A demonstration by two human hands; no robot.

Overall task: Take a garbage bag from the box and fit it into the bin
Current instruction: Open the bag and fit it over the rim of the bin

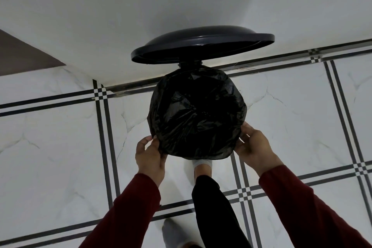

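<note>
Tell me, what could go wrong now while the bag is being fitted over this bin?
The lid stands open, seemingly held by the foot at the bin's base; easing off could drop it onto the hands. The left hand and right hand pull the thin black garbage bag at its near edge, so a hard tug may tear it or slip it off the far rim.

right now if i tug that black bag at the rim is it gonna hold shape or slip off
Probably floppy: the garbage bag is thin film, creased and sagging into the bin. It likely slides easily, since its glossy edge is only folded over the rim where the left hand and right hand pinch it. It looks light and may tear.
</note>
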